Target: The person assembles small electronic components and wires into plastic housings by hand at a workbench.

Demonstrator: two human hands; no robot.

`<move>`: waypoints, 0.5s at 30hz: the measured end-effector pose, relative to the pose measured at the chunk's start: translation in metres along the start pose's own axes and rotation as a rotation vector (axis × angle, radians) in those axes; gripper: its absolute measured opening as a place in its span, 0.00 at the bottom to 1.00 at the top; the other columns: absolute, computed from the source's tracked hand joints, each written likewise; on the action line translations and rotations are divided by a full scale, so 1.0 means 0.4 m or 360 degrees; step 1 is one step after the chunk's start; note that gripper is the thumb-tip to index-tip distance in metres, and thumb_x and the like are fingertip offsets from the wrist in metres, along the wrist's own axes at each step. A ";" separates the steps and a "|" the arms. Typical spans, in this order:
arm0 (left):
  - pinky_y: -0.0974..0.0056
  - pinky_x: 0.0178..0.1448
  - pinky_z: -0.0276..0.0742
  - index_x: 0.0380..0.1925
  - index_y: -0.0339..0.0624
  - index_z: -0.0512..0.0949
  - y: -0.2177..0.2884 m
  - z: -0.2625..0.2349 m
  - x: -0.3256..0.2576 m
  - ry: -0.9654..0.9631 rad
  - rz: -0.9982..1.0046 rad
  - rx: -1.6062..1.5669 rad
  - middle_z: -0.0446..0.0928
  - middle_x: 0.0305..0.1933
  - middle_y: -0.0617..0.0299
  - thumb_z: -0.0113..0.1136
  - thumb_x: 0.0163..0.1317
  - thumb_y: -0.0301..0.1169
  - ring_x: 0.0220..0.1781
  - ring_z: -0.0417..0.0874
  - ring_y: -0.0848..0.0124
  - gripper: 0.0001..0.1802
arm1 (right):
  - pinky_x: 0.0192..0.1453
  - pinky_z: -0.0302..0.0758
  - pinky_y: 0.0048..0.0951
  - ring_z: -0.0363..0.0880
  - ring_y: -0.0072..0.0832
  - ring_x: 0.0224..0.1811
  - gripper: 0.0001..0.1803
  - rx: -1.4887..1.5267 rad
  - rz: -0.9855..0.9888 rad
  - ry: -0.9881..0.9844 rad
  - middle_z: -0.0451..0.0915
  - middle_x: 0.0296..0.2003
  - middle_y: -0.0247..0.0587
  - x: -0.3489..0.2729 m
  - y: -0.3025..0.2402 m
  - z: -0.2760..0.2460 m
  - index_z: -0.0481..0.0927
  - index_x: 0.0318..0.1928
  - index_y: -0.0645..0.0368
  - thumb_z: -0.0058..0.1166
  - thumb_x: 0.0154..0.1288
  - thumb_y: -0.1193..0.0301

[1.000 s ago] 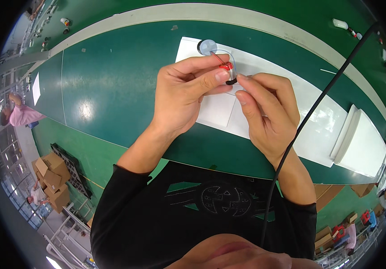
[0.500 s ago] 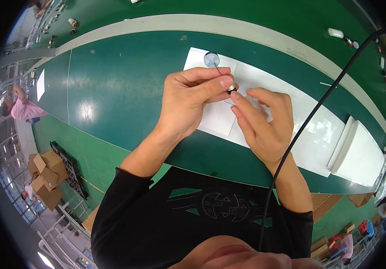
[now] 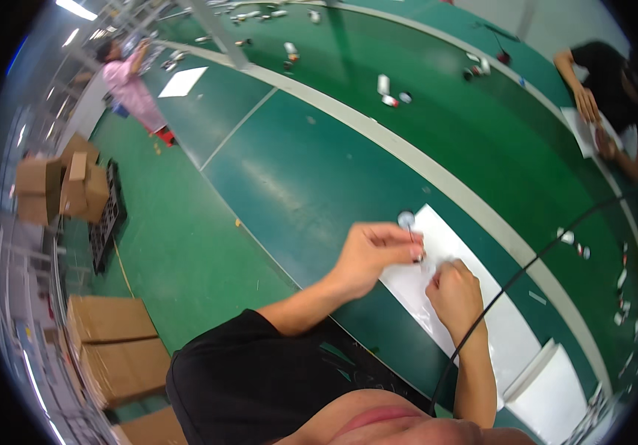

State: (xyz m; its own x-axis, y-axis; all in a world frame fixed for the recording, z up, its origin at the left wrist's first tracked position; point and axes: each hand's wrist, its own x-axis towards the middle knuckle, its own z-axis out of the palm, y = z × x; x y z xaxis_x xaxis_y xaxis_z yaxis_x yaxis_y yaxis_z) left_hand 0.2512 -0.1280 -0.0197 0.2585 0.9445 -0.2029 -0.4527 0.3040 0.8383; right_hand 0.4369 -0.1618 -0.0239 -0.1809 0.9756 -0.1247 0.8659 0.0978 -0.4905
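My left hand [image 3: 374,258] is closed in a pinch over the white sheet. Between its thumb and fingers is a small part with a thin wire, most of it hidden by the fingers. A round greyish disc [image 3: 406,219] stands up from the part at the end of the wire. Close by on the right, my right hand [image 3: 458,297] is curled with its fingertips together. Something pale and blurred shows by those fingertips; I cannot make out what it is. Beneath both hands lies the white sheet [image 3: 445,233] on the green table [image 3: 319,167].
A black cable [image 3: 508,293] crosses in front of my right forearm. White padded sheets [image 3: 549,397] lie at the lower right. Beyond the pale rail [image 3: 482,189], small parts [image 3: 387,89] are scattered on a green belt. A co-worker [image 3: 612,96] sits opposite; cardboard boxes [image 3: 122,360] stand on the left.
The view has swung left and up, bringing the co-worker opposite into sight. My right hand's fingers have curled in, away from the part that the left hand still holds.
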 end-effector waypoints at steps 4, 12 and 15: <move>0.67 0.46 0.80 0.39 0.29 0.82 -0.018 -0.046 -0.062 0.0047 -0.0088 -0.0063 0.83 0.37 0.53 0.66 0.57 0.20 0.39 0.84 0.69 0.09 | 0.39 0.77 0.42 0.80 0.50 0.32 0.09 -0.0130 0.0042 -0.0248 0.78 0.29 0.56 0.046 -0.020 -0.029 0.79 0.25 0.67 0.61 0.45 0.74; 0.65 0.52 0.78 0.36 0.30 0.83 -0.060 -0.066 -0.055 0.0047 -0.0138 0.0161 0.84 0.40 0.52 0.66 0.56 0.19 0.49 0.82 0.70 0.07 | 0.30 0.74 0.36 0.75 0.42 0.27 0.12 0.0017 -0.0470 0.0430 0.74 0.27 0.44 -0.010 0.054 0.042 0.71 0.26 0.62 0.62 0.40 0.83; 0.67 0.48 0.78 0.35 0.29 0.83 -0.063 -0.073 -0.050 0.0025 -0.0118 0.0197 0.83 0.39 0.54 0.68 0.55 0.22 0.40 0.83 0.72 0.08 | 0.28 0.74 0.35 0.75 0.39 0.28 0.14 -0.0057 -0.0633 0.0572 0.73 0.28 0.42 -0.031 0.083 0.064 0.70 0.27 0.61 0.60 0.40 0.85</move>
State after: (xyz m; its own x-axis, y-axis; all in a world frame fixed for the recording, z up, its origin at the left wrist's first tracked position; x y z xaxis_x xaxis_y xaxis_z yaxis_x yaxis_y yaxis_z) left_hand 0.2324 -0.1511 -0.0514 0.2735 0.9221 -0.2738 -0.3241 0.3563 0.8764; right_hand 0.4560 -0.1757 -0.0607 -0.3322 0.8671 0.3711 0.7797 0.4739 -0.4094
